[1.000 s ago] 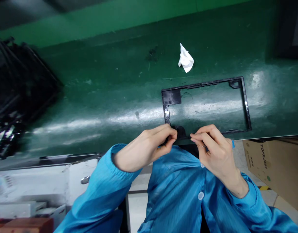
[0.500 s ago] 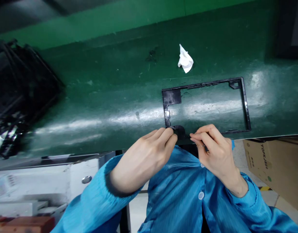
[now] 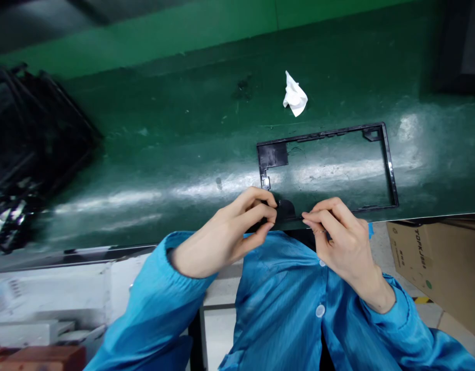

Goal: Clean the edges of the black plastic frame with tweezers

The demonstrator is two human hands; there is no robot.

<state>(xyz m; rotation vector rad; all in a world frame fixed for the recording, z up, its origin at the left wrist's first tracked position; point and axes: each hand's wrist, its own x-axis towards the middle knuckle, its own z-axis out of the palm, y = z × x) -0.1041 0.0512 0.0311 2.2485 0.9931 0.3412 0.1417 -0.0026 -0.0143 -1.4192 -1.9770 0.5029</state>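
A thin black rectangular plastic frame (image 3: 390, 170) lies flat on the dark green bench surface (image 3: 175, 154), its near long edge at the bench's front edge. My left hand (image 3: 237, 229) is curled, thumb and fingers pinched on the frame's near left corner beside a rounded black tab (image 3: 287, 208). My right hand (image 3: 340, 234) pinches the same near edge a little further right, fingers pressed together. Both arms wear blue sleeves.
A crumpled white wipe (image 3: 295, 97) lies on the bench beyond the frame. A heap of black frames (image 3: 28, 149) sits at the far left. A cardboard box (image 3: 434, 263) stands on the floor to the right, and white trays (image 3: 47, 309) lie lower left.
My left hand shifted slightly along the frame's near left corner and curled tighter over it. The right hand and the frame stayed almost still.
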